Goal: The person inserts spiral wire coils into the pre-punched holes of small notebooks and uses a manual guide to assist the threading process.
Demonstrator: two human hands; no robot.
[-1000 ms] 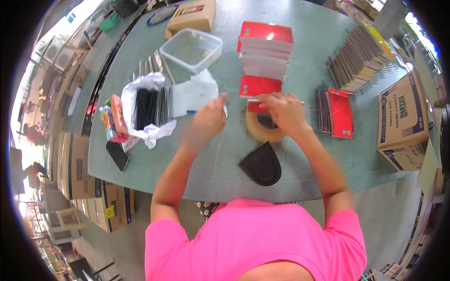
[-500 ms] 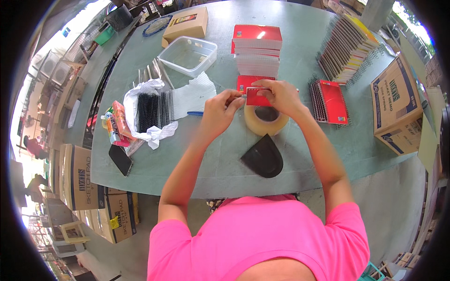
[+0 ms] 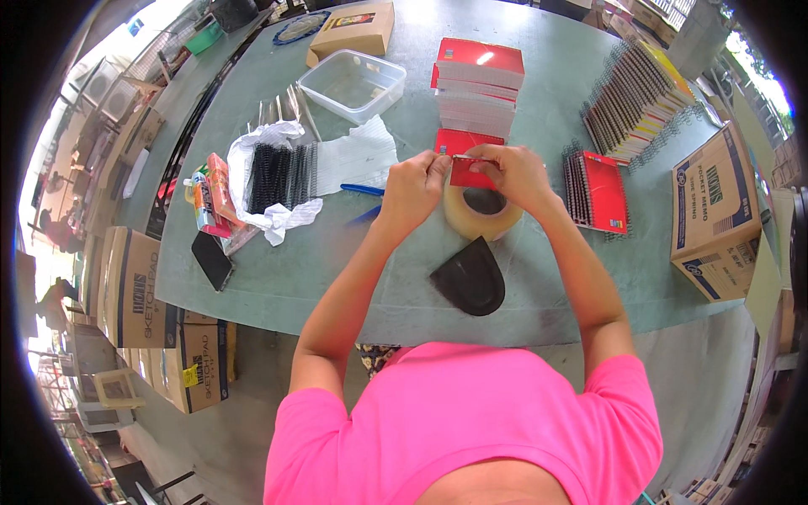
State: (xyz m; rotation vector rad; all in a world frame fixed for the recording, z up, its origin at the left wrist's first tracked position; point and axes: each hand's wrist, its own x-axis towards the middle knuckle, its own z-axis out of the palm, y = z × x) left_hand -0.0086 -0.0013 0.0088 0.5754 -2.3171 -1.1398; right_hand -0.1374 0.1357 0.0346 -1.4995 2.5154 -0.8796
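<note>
My right hand [image 3: 518,175] grips a small red memo pad [image 3: 471,174] with a row of holes along its upper edge. Against the pad's left end my left hand [image 3: 412,192] is closed in a pinch; whatever lies between its fingertips is hidden. Just below the pad, a wide roll of tape [image 3: 481,220] lies on the table. Behind it rises a tall stack of red-covered pads [image 3: 480,84]. To the left, black wire spirals [image 3: 282,181] rest in crumpled white paper [image 3: 268,225]. A blue-handled tool [image 3: 362,189] lies beside my left wrist.
A black rounded pad [image 3: 473,278] lies near the front edge. Spiral-bound red memo pads [image 3: 604,189] and a taller bound stack [image 3: 635,101] stand right, beside a cardboard box [image 3: 715,215]. Far left are a clear plastic tub [image 3: 353,84] and a phone [image 3: 212,259].
My left hand has come in against the pad's left end, closing the small gap. The pad's front has tilted. The whole view has shifted slightly.
</note>
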